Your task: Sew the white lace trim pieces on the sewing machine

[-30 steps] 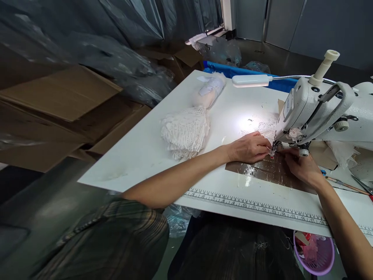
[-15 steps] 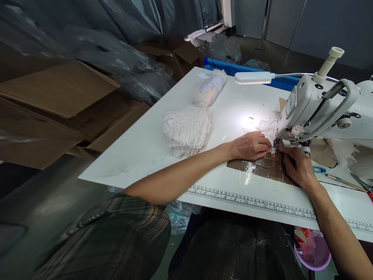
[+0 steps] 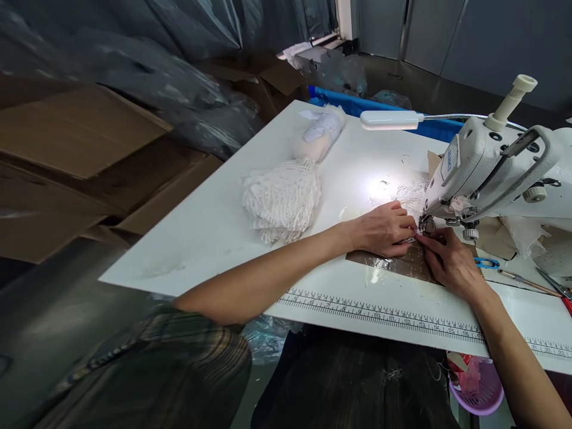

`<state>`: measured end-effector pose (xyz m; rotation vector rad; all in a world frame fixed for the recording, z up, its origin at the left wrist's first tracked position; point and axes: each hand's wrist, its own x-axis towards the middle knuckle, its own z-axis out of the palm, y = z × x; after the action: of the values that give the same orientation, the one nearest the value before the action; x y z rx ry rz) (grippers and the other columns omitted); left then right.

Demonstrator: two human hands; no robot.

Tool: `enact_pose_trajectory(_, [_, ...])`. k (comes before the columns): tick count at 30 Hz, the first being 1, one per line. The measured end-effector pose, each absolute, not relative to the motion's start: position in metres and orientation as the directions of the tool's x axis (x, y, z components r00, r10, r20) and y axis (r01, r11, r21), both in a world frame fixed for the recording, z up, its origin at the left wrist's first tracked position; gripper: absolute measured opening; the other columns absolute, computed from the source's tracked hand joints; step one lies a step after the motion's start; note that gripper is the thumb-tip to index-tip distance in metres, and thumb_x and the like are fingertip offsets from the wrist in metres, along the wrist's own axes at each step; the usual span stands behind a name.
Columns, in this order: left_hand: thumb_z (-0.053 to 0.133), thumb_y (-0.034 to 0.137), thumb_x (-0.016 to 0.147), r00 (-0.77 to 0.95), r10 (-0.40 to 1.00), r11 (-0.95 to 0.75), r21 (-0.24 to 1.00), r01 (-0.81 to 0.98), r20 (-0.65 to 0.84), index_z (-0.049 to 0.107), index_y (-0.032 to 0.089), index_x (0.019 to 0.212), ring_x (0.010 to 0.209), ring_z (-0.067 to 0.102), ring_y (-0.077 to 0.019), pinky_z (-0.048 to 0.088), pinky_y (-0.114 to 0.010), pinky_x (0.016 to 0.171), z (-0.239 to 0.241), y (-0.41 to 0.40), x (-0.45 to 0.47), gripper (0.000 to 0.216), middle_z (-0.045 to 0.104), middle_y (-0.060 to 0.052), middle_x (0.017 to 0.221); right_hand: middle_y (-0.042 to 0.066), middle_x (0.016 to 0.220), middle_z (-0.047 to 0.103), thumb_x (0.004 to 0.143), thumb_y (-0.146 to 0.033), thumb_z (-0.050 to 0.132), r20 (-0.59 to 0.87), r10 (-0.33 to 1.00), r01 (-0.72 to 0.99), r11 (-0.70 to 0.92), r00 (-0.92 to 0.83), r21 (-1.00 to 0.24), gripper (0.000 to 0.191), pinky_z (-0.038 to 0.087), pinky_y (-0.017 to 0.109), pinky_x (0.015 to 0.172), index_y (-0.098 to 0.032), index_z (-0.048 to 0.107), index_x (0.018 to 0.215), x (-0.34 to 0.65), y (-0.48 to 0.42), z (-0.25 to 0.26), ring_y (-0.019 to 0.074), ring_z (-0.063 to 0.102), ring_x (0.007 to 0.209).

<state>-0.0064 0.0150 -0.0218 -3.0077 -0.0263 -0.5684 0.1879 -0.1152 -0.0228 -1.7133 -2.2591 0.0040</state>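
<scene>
White lace fabric lies under the lamp, to the left of the sewing machine's needle area. My left hand has its fingers closed on the lace edge just in front of the presser foot. Close beside it, my right hand pinches at the same edge, its fingertips almost meeting the left ones. The sewing machine stands directly behind both hands. Beneath the hands is a brown, shiny taped sheet. The exact bit of lace between the fingertips is partly hidden.
A pile of white lace and a wrapped peach bundle lie on the table's left. To the right are blue thread snips, a wooden-handled tool and red-handled scissors. A purple basket hangs below; cardboard boxes stand left.
Both hands have drawn slightly toward me from the needle, and the right fingertips have moved left to the left hand's fingertips. The view has shifted slightly.
</scene>
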Motion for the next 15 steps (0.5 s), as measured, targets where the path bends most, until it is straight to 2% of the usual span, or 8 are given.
enact_pose_trajectory(7, [0.048,0.031,0.092,0.927,0.024,-0.999,-0.025,0.036,0.374,0.067,0.019,0.085,0.076,0.059,-0.0177,0.040,-0.037,0.080,-0.021,0.016,-0.008,0.024,0.072,-0.006,0.101,0.013,0.108,0.059,0.097,-0.029,0.041,0.236,0.948,0.948,0.260,-0.214,-0.183,0.040,0.054,0.033,0.062,-0.025,0.068,0.127,0.184,-0.116,-0.023,0.0189,0.060,0.077])
enact_pose_trajectory(15, [0.044,0.034,0.095,0.937,0.044,-0.997,-0.040,0.062,0.347,0.067,0.017,0.099,0.083,0.060,-0.0198,0.041,-0.040,0.087,-0.022,0.017,-0.010,0.029,0.069,-0.008,0.115,0.017,0.105,0.057,0.099,-0.034,0.034,0.190,0.964,0.976,0.202,-0.184,-0.078,0.044,0.047,0.031,0.055,-0.018,0.061,0.130,0.173,-0.117,-0.019,0.0172,0.053,0.067])
